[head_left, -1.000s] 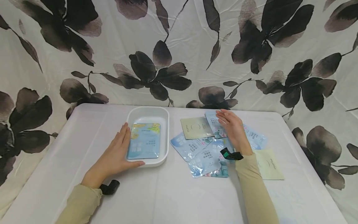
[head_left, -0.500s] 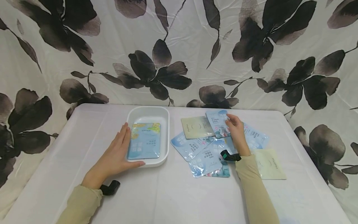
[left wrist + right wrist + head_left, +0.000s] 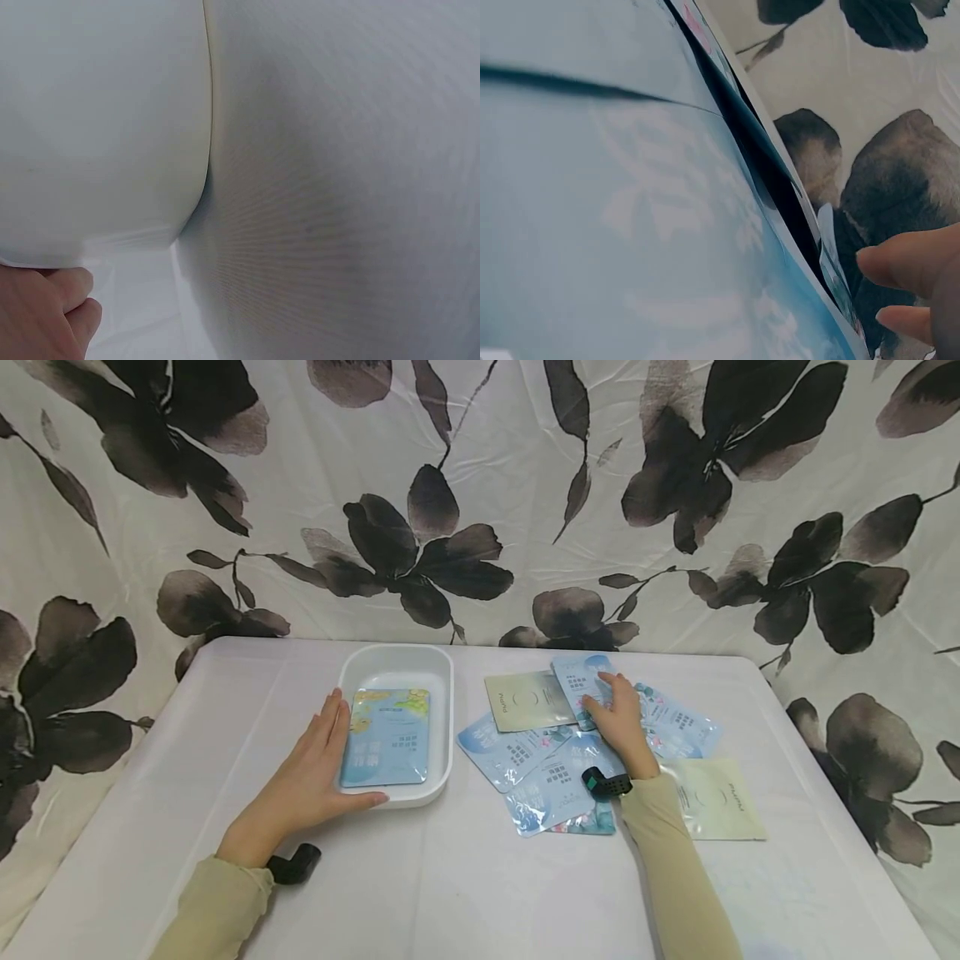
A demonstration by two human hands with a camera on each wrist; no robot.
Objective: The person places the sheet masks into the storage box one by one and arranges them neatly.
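The fingers of the right hand [image 3: 622, 718] are being held parted over a blue packet [image 3: 572, 681]; the grip is being left loose, and nothing is being seen pinched between thumb and index finger. Whether the packet is being touched cannot be told. Just left of this hand, a pale green packet [image 3: 525, 702] is being partly overlapped by the blue packet. Nearer the person than the hand, several overlapping packets [image 3: 551, 793] are being partly covered by the right forearm [image 3: 675, 860]; to its right, another blue one [image 3: 682, 727] is being seen. The white tray [image 3: 397, 670] is being touched by the left hand [image 3: 311, 777], its fingers being kept straight along the outer wall, its thumb being placed at the near side; nothing is being grasped. Right of those fingers, a yellow-flowered packet [image 3: 386, 739] is being held flat inside the tray.
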